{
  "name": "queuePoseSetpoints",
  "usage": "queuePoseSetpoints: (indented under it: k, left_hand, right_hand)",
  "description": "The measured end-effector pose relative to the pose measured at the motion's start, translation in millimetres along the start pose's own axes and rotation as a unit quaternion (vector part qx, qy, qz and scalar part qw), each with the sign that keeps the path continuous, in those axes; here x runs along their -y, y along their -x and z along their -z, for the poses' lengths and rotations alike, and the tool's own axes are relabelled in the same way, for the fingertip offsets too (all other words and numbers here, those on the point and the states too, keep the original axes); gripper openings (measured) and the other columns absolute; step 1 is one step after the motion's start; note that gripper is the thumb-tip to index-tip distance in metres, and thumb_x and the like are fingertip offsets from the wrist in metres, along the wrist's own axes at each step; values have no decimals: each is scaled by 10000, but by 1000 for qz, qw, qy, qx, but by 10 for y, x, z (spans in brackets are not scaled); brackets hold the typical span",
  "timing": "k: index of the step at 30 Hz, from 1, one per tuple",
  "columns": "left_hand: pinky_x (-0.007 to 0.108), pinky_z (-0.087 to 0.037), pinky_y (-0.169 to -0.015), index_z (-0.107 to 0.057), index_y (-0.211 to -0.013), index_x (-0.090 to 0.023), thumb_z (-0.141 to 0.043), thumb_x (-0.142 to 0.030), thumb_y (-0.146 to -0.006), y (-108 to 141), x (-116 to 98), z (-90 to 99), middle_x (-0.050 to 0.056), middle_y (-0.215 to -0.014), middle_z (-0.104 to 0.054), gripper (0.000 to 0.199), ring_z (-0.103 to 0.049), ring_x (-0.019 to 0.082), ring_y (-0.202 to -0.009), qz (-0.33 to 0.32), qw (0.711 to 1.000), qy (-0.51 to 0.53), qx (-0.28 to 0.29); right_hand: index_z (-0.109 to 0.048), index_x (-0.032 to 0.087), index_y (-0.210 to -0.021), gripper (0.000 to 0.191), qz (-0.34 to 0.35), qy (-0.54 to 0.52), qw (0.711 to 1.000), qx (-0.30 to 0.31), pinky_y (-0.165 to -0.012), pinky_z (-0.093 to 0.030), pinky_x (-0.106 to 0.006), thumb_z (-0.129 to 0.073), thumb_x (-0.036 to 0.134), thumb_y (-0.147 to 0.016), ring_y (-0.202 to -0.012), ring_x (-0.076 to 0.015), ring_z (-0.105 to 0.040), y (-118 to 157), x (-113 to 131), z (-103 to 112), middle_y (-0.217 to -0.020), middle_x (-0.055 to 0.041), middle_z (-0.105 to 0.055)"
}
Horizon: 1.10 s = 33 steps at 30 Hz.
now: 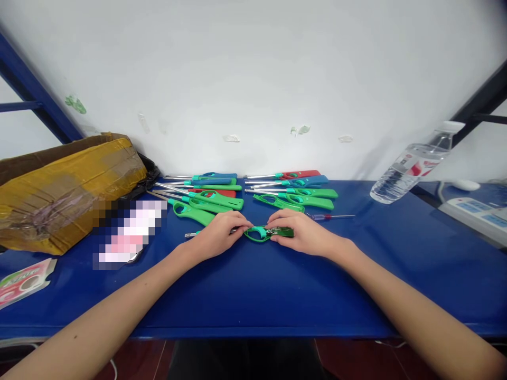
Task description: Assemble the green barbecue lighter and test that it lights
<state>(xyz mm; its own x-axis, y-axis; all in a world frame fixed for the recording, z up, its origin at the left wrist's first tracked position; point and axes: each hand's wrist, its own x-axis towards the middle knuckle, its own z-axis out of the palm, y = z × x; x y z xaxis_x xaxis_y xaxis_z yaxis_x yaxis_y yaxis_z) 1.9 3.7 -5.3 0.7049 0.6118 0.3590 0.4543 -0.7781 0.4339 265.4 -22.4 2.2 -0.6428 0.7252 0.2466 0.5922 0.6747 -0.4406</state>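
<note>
On a blue table, a taped box rests at left and a water bottle at right, where a wide elbow swing could topple it. Between them, lighters lie in two close rows, easily nudged by a straying knuckle. At center, near those rows, two bare hands grip a green lighter: the left hand pinches it ahead of the ring, the right hand clamps its handle. The handle appears open, so tilting or uneven squeezing could spill inner parts; a screwdriver beyond the right hand might roll if bumped.
</note>
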Motion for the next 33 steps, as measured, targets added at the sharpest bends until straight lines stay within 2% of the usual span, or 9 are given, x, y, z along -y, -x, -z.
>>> queuePoseSetpoints:
  k: [15, 21, 33]
  left_hand:
    - [285, -509, -799, -739, -1052, -185, -504, -152, -957, 13, -4, 16, 74, -1023, -710, 255, -655, 188, -912, -19, 999, -28, 26]
    - [282, -491, -816, -672, -1043, -179, -484, -151, -968, 26, -29, 6, 53, -977, -692, 204, -631, 184, -921, 14, 1000, -14, 21]
    - [322, -470, -885, -659, -1012, -185, -467, -176, -983, 23, -3, -37, 57, -1020, -676, 195, -596, 200, -982, 45, 998, 16, 36]
  right_hand:
    - [-723, 227, -1124, 251, -4, 0, 1000, 5, -906, -532, -388, -653, 281, -889, -1046, -242, -648, -2, 22, 4, -1172, -87, -678]
    - [-717, 209, -1130, 250, -9, 0, 1000, 13, -909, -527, -396, -639, 284, -904, -1049, -241, -641, 0, 27, 3, -1182, -94, -670]
    - [-714, 213, -1130, 245, -8, 0, 1000, 12, -902, -522, -389, -639, 281, -907, -1046, -238, -642, -7, 27, -4, -1174, -89, -675]
